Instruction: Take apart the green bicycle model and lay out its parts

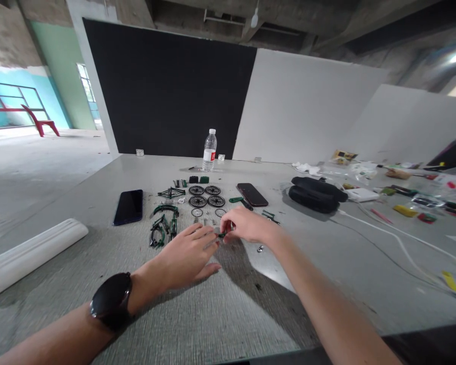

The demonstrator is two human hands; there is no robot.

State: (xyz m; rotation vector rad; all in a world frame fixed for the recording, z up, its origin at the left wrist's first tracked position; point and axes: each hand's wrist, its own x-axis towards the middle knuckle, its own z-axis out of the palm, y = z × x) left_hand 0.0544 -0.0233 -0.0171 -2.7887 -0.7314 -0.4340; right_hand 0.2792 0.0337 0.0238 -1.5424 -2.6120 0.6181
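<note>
My right hand (247, 224) is closed in a pinch on a small dark green part (222, 234), low over the table. Its exact kind is too small to make out. My left hand (190, 254) is palm down just to the left, fingers stretched out, with its fingertips near that part. Beyond the hands lie several small black spoked wheels (196, 202) and thin rings (197, 213). Green curved pieces (165, 209) and a small frame-like piece (172, 192) sit to the left. A green tool-like piece (235, 199) lies beyond my right hand.
Phones lie at the left (128, 207) and right (253, 194) of the parts. A water bottle (209, 150) stands behind. A white long object (34, 256) is at far left. To the right are a black case (315, 194), white cables (395, 238) and scattered packets.
</note>
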